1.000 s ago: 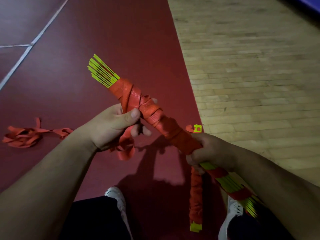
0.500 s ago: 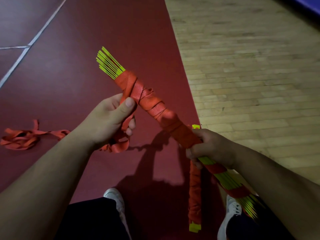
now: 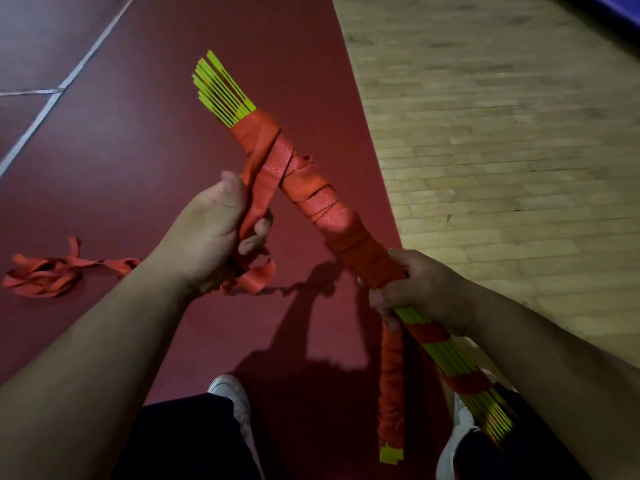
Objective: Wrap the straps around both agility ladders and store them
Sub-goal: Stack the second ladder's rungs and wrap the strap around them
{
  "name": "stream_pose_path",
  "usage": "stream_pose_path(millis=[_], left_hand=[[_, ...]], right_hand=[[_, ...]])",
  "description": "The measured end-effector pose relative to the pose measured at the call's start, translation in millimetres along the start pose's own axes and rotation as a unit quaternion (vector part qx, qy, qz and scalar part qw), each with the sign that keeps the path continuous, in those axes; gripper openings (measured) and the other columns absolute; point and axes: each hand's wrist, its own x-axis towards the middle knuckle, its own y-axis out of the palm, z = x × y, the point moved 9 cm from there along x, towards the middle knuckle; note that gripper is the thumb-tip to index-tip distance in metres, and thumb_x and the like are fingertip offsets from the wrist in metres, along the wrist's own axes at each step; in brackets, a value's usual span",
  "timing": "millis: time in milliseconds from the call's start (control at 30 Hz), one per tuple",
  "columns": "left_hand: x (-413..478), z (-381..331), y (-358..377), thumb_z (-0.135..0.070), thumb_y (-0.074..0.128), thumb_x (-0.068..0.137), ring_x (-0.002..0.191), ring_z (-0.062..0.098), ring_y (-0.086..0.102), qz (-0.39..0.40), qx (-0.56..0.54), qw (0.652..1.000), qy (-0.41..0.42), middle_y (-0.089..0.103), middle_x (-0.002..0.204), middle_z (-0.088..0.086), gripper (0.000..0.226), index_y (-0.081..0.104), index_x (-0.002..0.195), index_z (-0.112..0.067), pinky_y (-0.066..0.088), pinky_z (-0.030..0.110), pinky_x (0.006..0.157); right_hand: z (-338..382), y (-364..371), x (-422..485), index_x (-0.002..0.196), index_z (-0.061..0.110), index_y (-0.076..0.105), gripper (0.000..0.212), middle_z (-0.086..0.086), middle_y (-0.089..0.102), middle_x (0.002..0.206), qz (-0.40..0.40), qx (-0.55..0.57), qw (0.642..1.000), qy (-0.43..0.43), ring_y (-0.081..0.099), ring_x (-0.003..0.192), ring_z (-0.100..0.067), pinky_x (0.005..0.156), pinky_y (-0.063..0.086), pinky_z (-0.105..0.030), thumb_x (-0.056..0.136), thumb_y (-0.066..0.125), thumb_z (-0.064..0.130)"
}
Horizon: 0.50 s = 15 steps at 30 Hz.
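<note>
Nearest, at the lower edge: a left shoe and a right shoe, both white, are seen below dark trouser legs that are cut off by the frame.
Between the feet: a second ladder, bound in orange, is laid on the red floor. Only its yellow tip is left bare, and its upper end is hidden behind the right hand.
Right grip: the fingers are closed round the held ladder about midway; the fingertips are tucked under and hard to make out.
Bundle in the air: the held ladder is carried slanted, from beside the right knee up and away to the left. Its near end is dim against the trouser leg.
Left grip: the left hand is curled round the strap, which is drawn taut from the far wrapping down to the palm. A loop hangs below the hand.
Floor at left: a strap tail is spread in a loose heap, and its run toward the hand is hidden by the left forearm.
Far end: yellow rungs are fanned out beyond the orange wrapping.
Open room: red floor stretches left and ahead, crossed by a white line. A wooden floor borders it along a straight edge on the right.
Far corner: a blue strip is clipped by the frame, and what it is cannot be told.
</note>
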Motion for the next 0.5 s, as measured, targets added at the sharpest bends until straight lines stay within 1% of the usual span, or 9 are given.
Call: stream_pose_path(millis=[67, 100, 167, 200, 267, 333, 367, 400, 500], left_hand=[[-2, -1, -1, -0.069, 0.062, 0.076, 0.044, 0.016, 0.039, -0.007, -0.005, 1.0, 0.003, 0.054, 0.057, -0.001, 0.054, 0.051, 0.081, -0.016, 0.038, 0.027, 0.048], [-2, 0, -4, -0.059, 0.063, 0.08, 0.045, 0.017, 0.044, -0.017, -0.004, 1.0, 0.003, 0.06, 0.064, 0.001, 0.046, 0.05, 0.085, -0.015, 0.04, 0.026, 0.047], [-1, 0, -5, -0.047, 0.067, 0.086, 0.049, 0.023, 0.048, -0.029, 0.006, 0.999, 0.014, 0.066, 0.078, 0.009, 0.039, 0.049, 0.088, -0.013, 0.044, 0.031, 0.048], [1, 0, -7, -0.044, 0.069, 0.086, 0.052, 0.024, 0.048, -0.034, 0.009, 0.999, 0.017, 0.067, 0.081, 0.013, 0.038, 0.048, 0.087, -0.013, 0.043, 0.033, 0.05], [1, 2, -8, -0.041, 0.073, 0.087, 0.057, 0.026, 0.048, -0.043, 0.0, 0.999, 0.008, 0.068, 0.079, 0.014, 0.039, 0.045, 0.085, -0.015, 0.041, 0.036, 0.053], [-1, 4, -9, -0.045, 0.073, 0.081, 0.065, 0.031, 0.056, -0.048, -0.004, 0.999, -0.003, 0.069, 0.075, 0.009, 0.04, 0.045, 0.089, -0.018, 0.044, 0.042, 0.058], [-1, 4, -8, -0.049, 0.075, 0.077, 0.069, 0.031, 0.061, -0.042, 0.001, 0.999, -0.001, 0.069, 0.075, 0.007, 0.043, 0.047, 0.091, -0.02, 0.046, 0.043, 0.059], [-2, 2, -6, -0.052, 0.077, 0.076, 0.071, 0.029, 0.065, -0.03, 0.005, 1.0, 0.001, 0.07, 0.077, 0.007, 0.044, 0.048, 0.09, -0.021, 0.048, 0.042, 0.059], [-4, 2, 2, -0.046, 0.076, 0.073, 0.07, 0.021, 0.067, 0.012, -0.018, 1.0, -0.002, 0.071, 0.084, 0.009, 0.041, 0.05, 0.089, -0.019, 0.049, 0.036, 0.05]], right_hand=[[0, -1, 0, 0.098, -0.013, 0.049, 0.063, -0.011, 0.056, 0.059, -0.005, -0.004, 1.0, 0.001, 0.053, 0.047, -0.02, 0.052, 0.045, -0.03, 0.054, 0.073, 0.026], [0, -2, 0, 0.099, -0.013, 0.049, 0.059, -0.01, 0.056, 0.059, -0.009, -0.008, 1.0, 0.004, 0.053, 0.047, -0.02, 0.053, 0.045, -0.031, 0.057, 0.073, 0.022], [-3, -5, 1, 0.099, -0.012, 0.05, 0.047, -0.01, 0.056, 0.058, -0.02, -0.015, 1.0, 0.011, 0.053, 0.047, -0.02, 0.054, 0.043, -0.031, 0.063, 0.068, 0.013], [-5, -5, 1, 0.098, -0.011, 0.05, 0.043, -0.01, 0.056, 0.058, -0.023, -0.017, 0.999, 0.015, 0.053, 0.047, -0.02, 0.055, 0.043, -0.032, 0.065, 0.066, 0.012], [-8, -6, 1, 0.098, -0.01, 0.051, 0.04, -0.011, 0.056, 0.059, -0.026, -0.019, 0.999, 0.02, 0.053, 0.048, -0.021, 0.055, 0.043, -0.033, 0.066, 0.065, 0.011], [-7, -6, 1, 0.098, -0.01, 0.051, 0.041, -0.011, 0.056, 0.059, -0.031, -0.019, 0.999, 0.018, 0.053, 0.048, -0.021, 0.055, 0.043, -0.033, 0.067, 0.066, 0.011], [-6, -7, 1, 0.099, -0.01, 0.051, 0.042, -0.01, 0.056, 0.06, -0.032, -0.018, 0.999, 0.016, 0.054, 0.049, -0.021, 0.055, 0.043, -0.032, 0.067, 0.066, 0.012], [-5, -7, 1, 0.1, -0.01, 0.051, 0.042, -0.011, 0.057, 0.061, -0.032, -0.016, 0.999, 0.015, 0.054, 0.049, -0.021, 0.055, 0.044, -0.032, 0.067, 0.067, 0.012], [-4, -9, 2, 0.099, -0.01, 0.052, 0.043, -0.012, 0.057, 0.062, -0.034, -0.015, 0.999, 0.011, 0.054, 0.05, -0.021, 0.056, 0.044, -0.032, 0.067, 0.068, 0.013]])
